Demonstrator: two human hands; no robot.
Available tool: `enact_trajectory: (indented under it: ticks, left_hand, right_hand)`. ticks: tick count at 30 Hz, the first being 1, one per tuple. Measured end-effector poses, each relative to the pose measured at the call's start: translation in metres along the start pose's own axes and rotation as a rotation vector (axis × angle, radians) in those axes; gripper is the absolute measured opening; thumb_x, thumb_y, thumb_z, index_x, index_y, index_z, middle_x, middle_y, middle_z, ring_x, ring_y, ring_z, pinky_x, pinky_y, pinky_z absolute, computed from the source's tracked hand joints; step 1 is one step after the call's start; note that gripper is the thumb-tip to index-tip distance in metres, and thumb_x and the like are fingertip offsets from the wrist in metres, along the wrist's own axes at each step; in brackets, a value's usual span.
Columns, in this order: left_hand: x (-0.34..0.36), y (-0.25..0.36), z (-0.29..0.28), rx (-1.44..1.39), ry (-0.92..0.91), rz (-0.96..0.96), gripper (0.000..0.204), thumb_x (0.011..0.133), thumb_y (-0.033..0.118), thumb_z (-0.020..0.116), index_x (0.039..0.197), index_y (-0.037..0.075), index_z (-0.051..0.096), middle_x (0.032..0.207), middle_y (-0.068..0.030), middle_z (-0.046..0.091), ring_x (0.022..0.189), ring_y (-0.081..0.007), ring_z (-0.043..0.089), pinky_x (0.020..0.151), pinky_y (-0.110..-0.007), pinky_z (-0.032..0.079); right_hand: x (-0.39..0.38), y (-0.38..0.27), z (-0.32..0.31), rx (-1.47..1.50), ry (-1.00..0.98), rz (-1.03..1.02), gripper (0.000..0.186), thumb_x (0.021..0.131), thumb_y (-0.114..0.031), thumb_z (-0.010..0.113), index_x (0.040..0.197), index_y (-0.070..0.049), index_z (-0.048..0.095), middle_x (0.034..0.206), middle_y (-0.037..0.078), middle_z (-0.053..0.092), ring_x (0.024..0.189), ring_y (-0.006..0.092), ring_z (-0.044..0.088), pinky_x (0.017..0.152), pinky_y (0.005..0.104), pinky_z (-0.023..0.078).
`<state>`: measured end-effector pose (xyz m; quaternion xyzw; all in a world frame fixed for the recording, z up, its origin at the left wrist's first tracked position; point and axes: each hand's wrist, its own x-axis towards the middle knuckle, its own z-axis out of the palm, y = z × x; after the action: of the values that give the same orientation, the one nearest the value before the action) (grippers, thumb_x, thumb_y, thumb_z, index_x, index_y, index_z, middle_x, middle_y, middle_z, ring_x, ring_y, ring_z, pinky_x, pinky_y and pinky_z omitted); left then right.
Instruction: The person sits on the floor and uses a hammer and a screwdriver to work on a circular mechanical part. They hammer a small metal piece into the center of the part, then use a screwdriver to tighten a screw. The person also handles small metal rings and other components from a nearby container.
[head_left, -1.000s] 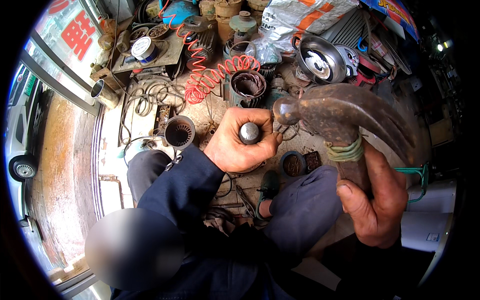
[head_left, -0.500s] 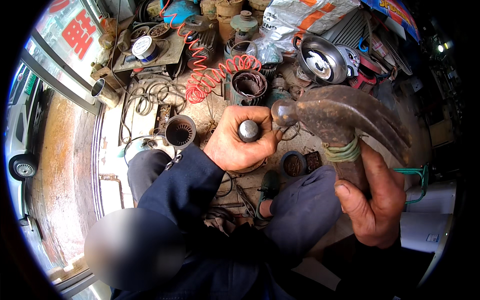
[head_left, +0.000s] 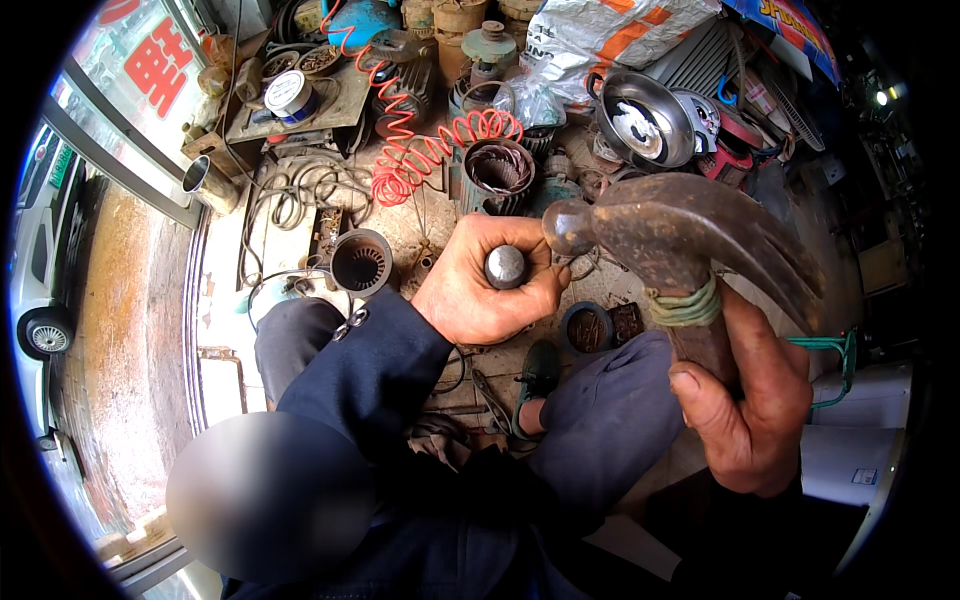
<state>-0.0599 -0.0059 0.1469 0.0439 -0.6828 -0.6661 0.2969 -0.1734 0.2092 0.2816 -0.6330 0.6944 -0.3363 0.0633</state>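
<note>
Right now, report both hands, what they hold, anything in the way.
Left hand closed around round-ended metal rod. Right hand gripping claw hammer. Hammer face appears beside left hand; contact unclear. Nothing covering rod's end.

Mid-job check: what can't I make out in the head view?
Round-topped grey metal piece: lower part, head view; bare left hand hides it.
Claw hammer with rusty metal head: handle end, head view; bare right hand hides it.
White car: far left, head view; cut off by the picture's edge.
</note>
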Motion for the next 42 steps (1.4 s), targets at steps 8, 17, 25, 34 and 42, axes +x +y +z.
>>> enact_trajectory:
  ticks: [8,17,25,34,42]
  left_hand:
    - [-0.020,-0.002,0.006,0.131,-0.152,0.177,0.016,0.079,0.007,0.076,0.072,0.004,0.063,0.062,-0.0101,0.058,0.056,-0.0233,0.061,0.054,-0.036,0.047]
    - [-0.058,-0.008,0.053,0.339,-0.259,0.396,0.023,0.077,0.018,0.082,0.082,0.008,0.062,0.076,-0.0081,0.055,0.065,-0.0299,0.062,0.055,-0.044,0.049]
    - [-0.073,-0.018,0.056,0.299,-0.157,0.485,0.019,0.074,0.009,0.076,0.072,0.007,0.057,0.073,-0.0071,0.051,0.058,-0.0264,0.058,0.050,-0.041,0.047]
    - [-0.068,-0.017,0.052,0.240,-0.093,0.497,0.020,0.074,0.006,0.075,0.069,0.007,0.055,0.070,-0.0070,0.051,0.056,-0.0256,0.059,0.047,-0.040,0.046]
    - [-0.066,-0.012,0.048,0.259,-0.104,0.438,0.012,0.072,0.007,0.072,0.071,0.005,0.060,0.070,-0.0089,0.054,0.059,-0.0292,0.062,0.051,-0.042,0.051]
  right_hand:
    - [-0.008,-0.008,-0.005,-0.124,-0.070,-0.102,0.053,0.091,-0.010,0.075,0.137,0.010,0.059,0.123,0.029,0.069,0.094,0.0356,0.076,0.083,0.0414,0.060]
    - [-0.159,0.034,0.077,-0.766,0.622,-0.234,0.035,0.092,-0.017,0.076,0.115,0.005,0.062,0.104,0.021,0.067,0.078,0.0304,0.072,0.069,0.0400,0.059]
    - [-0.199,0.082,0.118,-1.145,1.116,-0.270,0.024,0.093,-0.022,0.075,0.092,0.000,0.066,0.079,0.011,0.064,0.062,0.0232,0.066,0.057,0.0359,0.056]
    - [-0.230,0.090,0.136,-1.217,1.065,-0.062,0.028,0.094,-0.023,0.075,0.081,0.002,0.073,0.072,0.012,0.071,0.059,0.0227,0.068,0.054,0.0343,0.058]
    - [-0.191,0.065,0.112,-1.092,0.729,-0.247,0.023,0.092,-0.018,0.077,0.084,0.002,0.072,0.076,0.012,0.072,0.061,0.0239,0.070,0.057,0.0350,0.059]
